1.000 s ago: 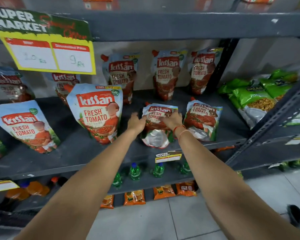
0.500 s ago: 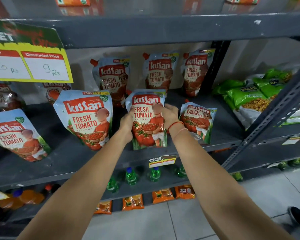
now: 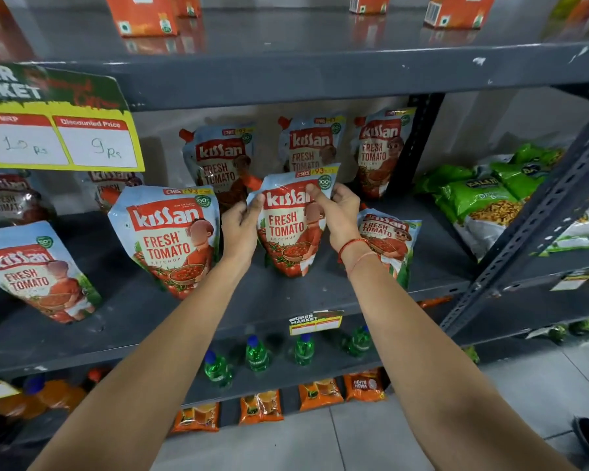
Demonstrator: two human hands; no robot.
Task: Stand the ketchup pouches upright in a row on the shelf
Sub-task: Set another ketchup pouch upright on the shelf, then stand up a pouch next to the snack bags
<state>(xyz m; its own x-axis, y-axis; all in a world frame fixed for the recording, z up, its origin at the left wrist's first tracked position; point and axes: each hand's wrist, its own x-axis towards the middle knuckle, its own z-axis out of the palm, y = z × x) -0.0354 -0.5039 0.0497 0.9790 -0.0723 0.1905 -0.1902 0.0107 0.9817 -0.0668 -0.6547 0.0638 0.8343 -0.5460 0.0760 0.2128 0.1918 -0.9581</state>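
A Kissan "Fresh Tomato Ketchup" pouch [image 3: 288, 229] stood upright at the centre of the grey shelf [image 3: 320, 297], clasped from both sides. The left hand [image 3: 240, 227] curled against its 9 o'clock edge; the right hand [image 3: 337, 212] pinched its 2 o'clock corner, thumb across the logo. Matching Kissan pouches [image 3: 170, 239] stood at 9 o'clock. A sign [image 3: 60, 137] at 10 o'clock read "MRP 10 Rs, Discounted Price 9 Rs".
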